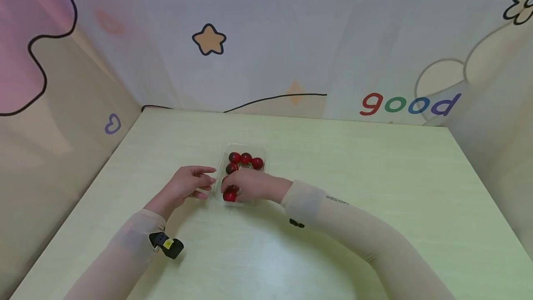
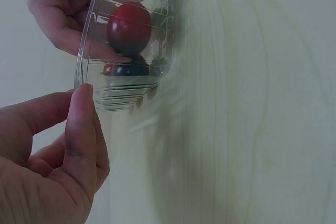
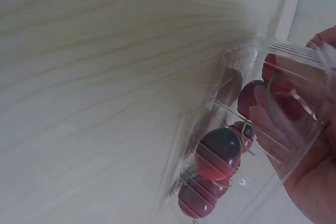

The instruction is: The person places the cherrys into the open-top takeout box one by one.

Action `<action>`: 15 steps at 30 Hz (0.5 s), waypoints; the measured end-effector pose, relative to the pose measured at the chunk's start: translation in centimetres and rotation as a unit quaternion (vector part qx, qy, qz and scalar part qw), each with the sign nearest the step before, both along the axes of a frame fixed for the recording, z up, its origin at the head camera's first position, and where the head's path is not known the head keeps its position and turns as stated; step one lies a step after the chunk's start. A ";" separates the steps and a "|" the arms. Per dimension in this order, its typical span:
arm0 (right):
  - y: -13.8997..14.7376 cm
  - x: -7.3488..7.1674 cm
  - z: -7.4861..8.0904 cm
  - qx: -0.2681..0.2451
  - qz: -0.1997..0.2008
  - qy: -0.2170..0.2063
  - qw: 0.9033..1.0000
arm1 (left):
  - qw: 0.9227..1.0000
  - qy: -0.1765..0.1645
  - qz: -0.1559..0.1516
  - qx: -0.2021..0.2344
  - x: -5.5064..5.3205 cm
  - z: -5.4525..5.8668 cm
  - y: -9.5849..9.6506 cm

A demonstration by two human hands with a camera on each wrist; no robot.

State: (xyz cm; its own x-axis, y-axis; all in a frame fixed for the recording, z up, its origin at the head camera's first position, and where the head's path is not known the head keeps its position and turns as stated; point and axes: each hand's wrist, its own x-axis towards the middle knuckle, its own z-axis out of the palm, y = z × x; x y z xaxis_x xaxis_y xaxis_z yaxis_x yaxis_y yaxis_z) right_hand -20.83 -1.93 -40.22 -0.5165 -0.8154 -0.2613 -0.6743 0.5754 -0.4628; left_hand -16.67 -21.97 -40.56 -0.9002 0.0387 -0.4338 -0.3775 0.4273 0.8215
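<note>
A clear plastic box [image 1: 220, 170] stands on the table, with several glossy dark red cherries [image 1: 245, 158] inside; green stems show in the right wrist view. My left hand [image 1: 189, 183] is at the box's left side, and in the left wrist view its thumb and finger pinch the rim [image 2: 80, 69]. Reaching down into the box from the right, my right hand [image 1: 248, 184] has its thumb and finger on either side of a red cherry [image 2: 129, 27]. Another cherry [image 2: 126, 67] touches that one. My right hand covers part of the box's near half.
The pale wood-grain table [image 1: 354, 170] extends around the box on all sides. A printed cloth [image 1: 266, 40] hangs behind the table and along both sides. A small black camera [image 1: 166, 243] is strapped to the left wrist.
</note>
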 end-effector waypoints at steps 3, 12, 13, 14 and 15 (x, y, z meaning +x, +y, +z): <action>-0.1 0.1 0.0 0.001 0.007 0.008 1.000 | 1.000 -0.001 0.002 0.001 0.0 0.0 0.0; -0.2 0.1 -0.3 -0.006 0.018 0.021 1.000 | 1.000 0.003 0.000 0.001 -0.1 0.0 -0.1; -0.2 0.1 -0.5 -0.006 0.021 0.022 1.000 | 1.000 0.003 0.001 0.001 -0.1 0.0 -0.1; -0.3 0.0 -0.6 -0.007 0.024 0.023 0.999 | 1.000 0.002 0.001 0.000 -0.1 0.0 -0.1; -0.3 0.0 -0.7 -0.007 0.026 0.026 0.999 | 1.000 0.002 0.002 0.000 0.0 -0.1 -0.1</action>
